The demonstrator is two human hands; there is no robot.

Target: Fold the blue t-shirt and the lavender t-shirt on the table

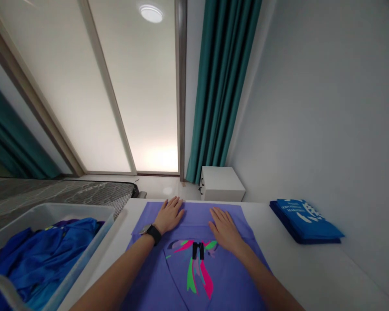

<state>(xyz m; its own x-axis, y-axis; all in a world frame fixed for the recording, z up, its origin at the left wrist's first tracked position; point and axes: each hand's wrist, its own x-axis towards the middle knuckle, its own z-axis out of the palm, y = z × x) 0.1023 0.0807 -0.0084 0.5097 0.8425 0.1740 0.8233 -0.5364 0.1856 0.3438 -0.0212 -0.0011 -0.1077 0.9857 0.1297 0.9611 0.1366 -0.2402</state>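
Observation:
A purple garment (231,276) with a pink, green and black printed design lies spread on the white table (110,263). It looks like a shirt, though its full shape is cut off at the bottom of the view. Flat on its far left part rests my left hand (169,214), fingers stretched forward, a dark-strapped watch at the wrist. My right hand (226,229) presses on the far right part, palm down with fingers extended. Neither hand grasps the cloth. The printed design sits between my forearms.
Left of the table stands a translucent plastic bin (109,216) holding blue clothes (61,246). A folded blue stack (307,220) with white print lies on the right, near the wall. Beyond the far edge are a white cabinet (222,183) and teal curtain (222,86).

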